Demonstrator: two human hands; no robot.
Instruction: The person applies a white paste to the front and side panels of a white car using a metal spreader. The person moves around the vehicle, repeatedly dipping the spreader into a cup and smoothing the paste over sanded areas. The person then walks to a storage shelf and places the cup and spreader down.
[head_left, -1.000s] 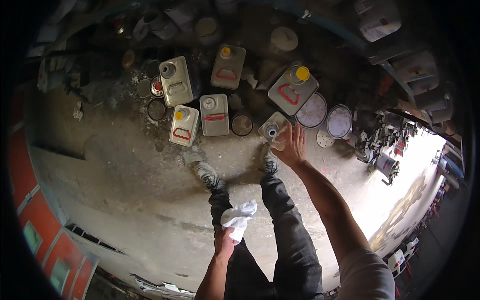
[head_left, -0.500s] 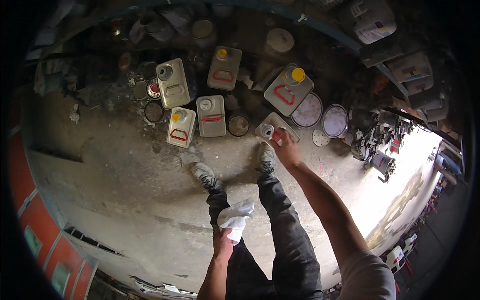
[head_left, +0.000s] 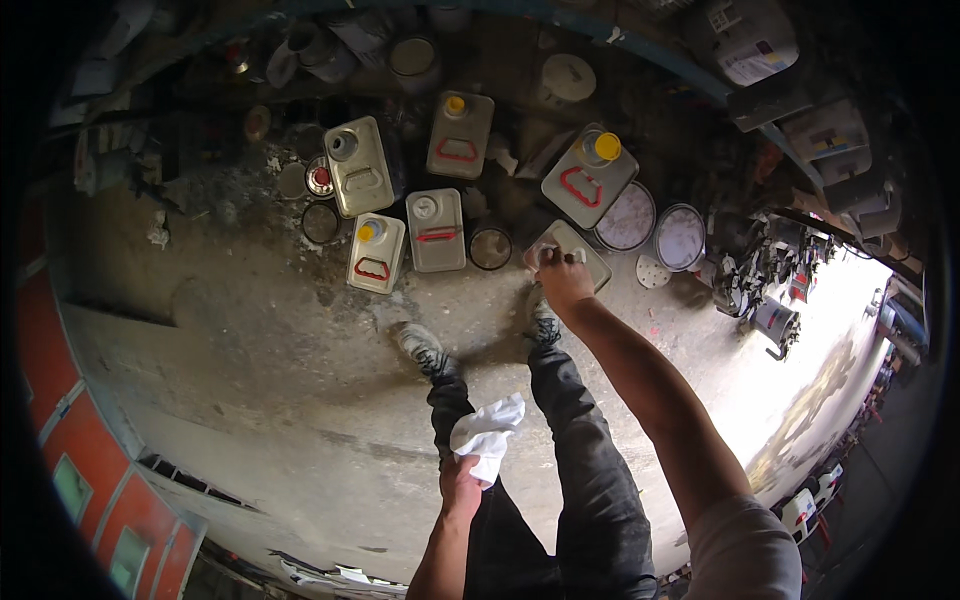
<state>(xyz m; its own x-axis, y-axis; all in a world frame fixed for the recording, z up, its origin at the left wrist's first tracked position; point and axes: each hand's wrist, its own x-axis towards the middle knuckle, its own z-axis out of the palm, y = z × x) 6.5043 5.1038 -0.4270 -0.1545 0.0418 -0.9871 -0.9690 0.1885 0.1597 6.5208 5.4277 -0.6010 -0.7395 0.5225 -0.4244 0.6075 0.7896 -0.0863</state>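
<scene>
White crumpled cloth or paper [head_left: 487,436] is gripped in my left hand [head_left: 460,488], held in front of my legs. On the right, my right hand [head_left: 566,280] reaches down to a rectangular metal can [head_left: 592,262] on the floor near my foot. Its fingers are curled over the can's spout end and hide the opening. Something reddish shows blurred by the fingertips; I cannot make out what they hold. Just behind stands a bigger can [head_left: 588,180] with a yellow cap and red handle.
More metal cans stand in a group: one with a grey spout [head_left: 359,168], one yellow-capped [head_left: 377,254], one with a white cap [head_left: 436,232] and another behind [head_left: 461,135]. Round lidded tins [head_left: 626,216] sit right. Dark clutter and a shelf edge [head_left: 680,62] run along the back.
My right hand has shifted from beside the can's spout to over it, covering the opening seen before. The whole view has moved slightly. My left hand still holds the white cloth or paper.
</scene>
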